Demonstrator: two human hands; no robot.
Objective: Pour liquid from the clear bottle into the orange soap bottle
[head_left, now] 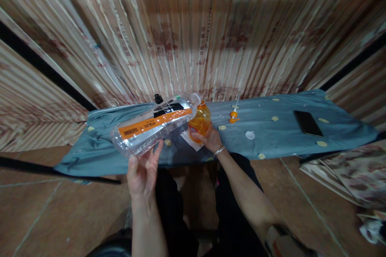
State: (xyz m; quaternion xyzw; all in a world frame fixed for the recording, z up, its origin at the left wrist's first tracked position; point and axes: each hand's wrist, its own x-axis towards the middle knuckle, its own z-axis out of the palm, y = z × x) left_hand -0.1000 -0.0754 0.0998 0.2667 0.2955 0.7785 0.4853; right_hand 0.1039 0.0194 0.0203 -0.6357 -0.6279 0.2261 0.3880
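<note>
A large clear bottle (157,122) with an orange and silver label is tilted, its neck pointing right over the mouth of an orange bottle (199,122). Under its lower end, my left hand (144,172) supports it, fingers partly hidden behind it. My right hand (210,139) is wrapped round the lower part of the orange bottle, which stands nearly upright by a white paper (193,141). An orange pump top (233,116) with a clear tube lies to the right on the blue cloth.
The blue cloth (256,120) covers a long narrow table. On it are a black phone (308,123) at the right, a white round piece (250,135), and a small black object (158,98) at the back. Striped curtains (187,40) hang behind; black poles flank both sides.
</note>
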